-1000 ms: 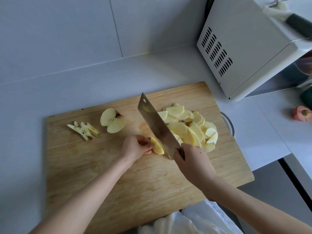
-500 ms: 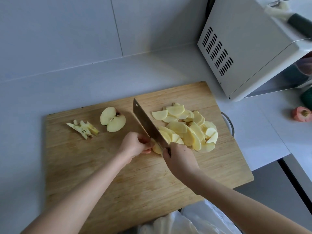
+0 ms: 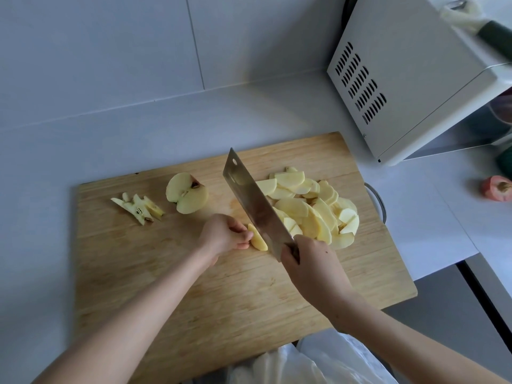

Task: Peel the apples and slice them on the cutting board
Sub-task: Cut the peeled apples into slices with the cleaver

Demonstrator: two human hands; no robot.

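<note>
Slicing step in hand, by my read. Right hand [image 3: 310,264] is wrapping its grip round the cleaver [image 3: 255,203] handle. The blade is tilting, tip pointing at the far edge of the cutting board [image 3: 221,300], heel sitting just beside the apple piece [image 3: 257,238]; can't tell if it's touching. Left hand [image 3: 221,235] is pinching that piece at mid-board, fingers curled, grip narrow. The piece is small, probably the last wedge of its half. Pile of slices [image 3: 313,212] is lying right of the blade, toward the board's right edge, with some slices hidden behind the blade face. Apple half [image 3: 187,193] is sitting cut face up toward the far-left part of the board, core trimmings [image 3: 138,207] just left of it. Doing this cut well: knuckles guiding the blade flat, fingertips tucked behind them, thin even strokes, left grip backing away as the wedge gets shorter. Main risk is the wedge rocking or slipping with fingers this near the edge, so laying it on its flat side is looking safer. Judging the job past halfway, with that one half waiting.
</note>
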